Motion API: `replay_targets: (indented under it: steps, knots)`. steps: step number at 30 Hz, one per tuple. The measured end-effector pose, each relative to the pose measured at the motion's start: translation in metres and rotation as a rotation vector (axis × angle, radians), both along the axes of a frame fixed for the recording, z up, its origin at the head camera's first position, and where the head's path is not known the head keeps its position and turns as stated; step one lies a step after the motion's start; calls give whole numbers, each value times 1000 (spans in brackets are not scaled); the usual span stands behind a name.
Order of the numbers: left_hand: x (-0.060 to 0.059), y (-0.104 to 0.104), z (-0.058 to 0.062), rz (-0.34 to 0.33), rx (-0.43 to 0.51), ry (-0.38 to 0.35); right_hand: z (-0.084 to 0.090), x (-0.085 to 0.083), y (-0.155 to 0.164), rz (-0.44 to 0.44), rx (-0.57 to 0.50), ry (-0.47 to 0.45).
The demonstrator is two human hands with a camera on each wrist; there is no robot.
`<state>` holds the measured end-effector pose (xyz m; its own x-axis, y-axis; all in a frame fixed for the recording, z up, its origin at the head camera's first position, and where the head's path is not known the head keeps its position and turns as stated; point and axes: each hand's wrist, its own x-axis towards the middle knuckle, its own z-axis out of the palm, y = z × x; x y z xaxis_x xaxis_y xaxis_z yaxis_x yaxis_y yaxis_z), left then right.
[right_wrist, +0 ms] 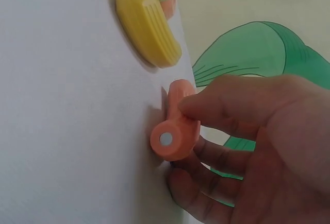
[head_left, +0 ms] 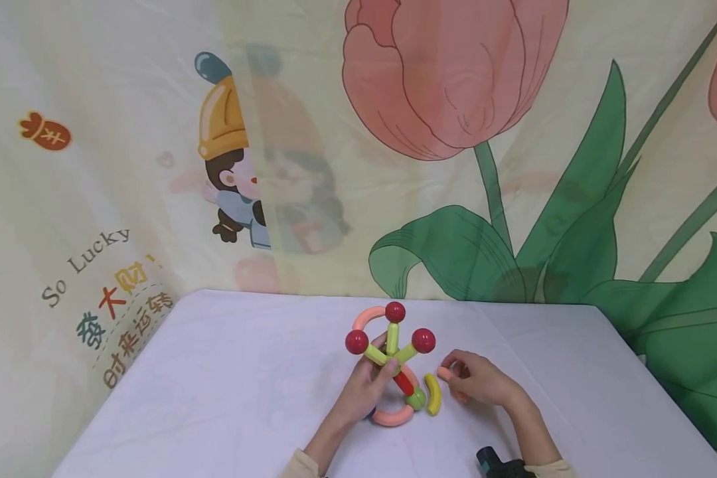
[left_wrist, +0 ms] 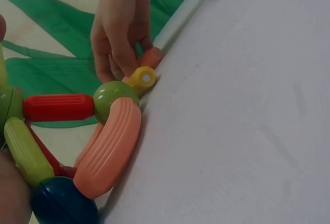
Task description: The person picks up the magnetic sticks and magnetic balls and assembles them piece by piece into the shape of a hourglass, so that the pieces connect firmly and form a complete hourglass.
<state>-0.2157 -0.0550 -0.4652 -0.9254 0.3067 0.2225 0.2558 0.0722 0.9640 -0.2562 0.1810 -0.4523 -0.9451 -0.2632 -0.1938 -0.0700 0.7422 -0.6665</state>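
Observation:
A magnetic stick-and-ball model is gripped in my left hand [head_left: 358, 393], thumb over the hub where yellow-green rods [head_left: 392, 338] meet. Red balls [head_left: 424, 340] cap those rods. A red rod [left_wrist: 59, 107] runs to a green ball [left_wrist: 111, 100], from which a salmon curved rod [left_wrist: 111, 149] bends to a dark blue ball [left_wrist: 64, 203]. To the right, my right hand [head_left: 480, 382] pinches a salmon curved rod [right_wrist: 181, 126] at the tabletop, its round magnetic end showing. Between hand and model lies a yellow curved rod [right_wrist: 147, 26], close beside the green ball.
The white-covered table [head_left: 215, 385] spreads around both hands. Behind it hangs a printed curtain [head_left: 299, 133] with tulips and a cartoon figure. A dark device [head_left: 502, 465] is by the right wrist.

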Motion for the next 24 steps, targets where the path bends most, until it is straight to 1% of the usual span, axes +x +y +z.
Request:
replay_targets:
  steps: [5,7,8,10,13,16,18,21,24]
  knots:
    - [-1,-1,0,4,-6,42,-4,-5,3,-15,-28,15]
    - [-2,-1,1,4,-8,66,-4,-7,4,-16,-57,32]
    - [-2,-1,1,2,-6,63,-4,-7,3,-17,-77,40]
    - [-2,-1,1,-2,-8,67,-2,-8,0,-35,-139,33]
    - [-2,-1,1,3,-23,71,3,-7,-9,-64,-250,-11]
    - [-2,-1,2,12,-34,62,7,-4,-18,-96,-321,-35]
    - [-2,0,2,15,-39,59,9,-3,-19,-114,-318,-19]
    - [-2,0,1,14,-39,55,6,-4,-14,-141,-288,3]
    - [-3,0,1,10,-34,67,4,-6,-3,-120,-266,28]
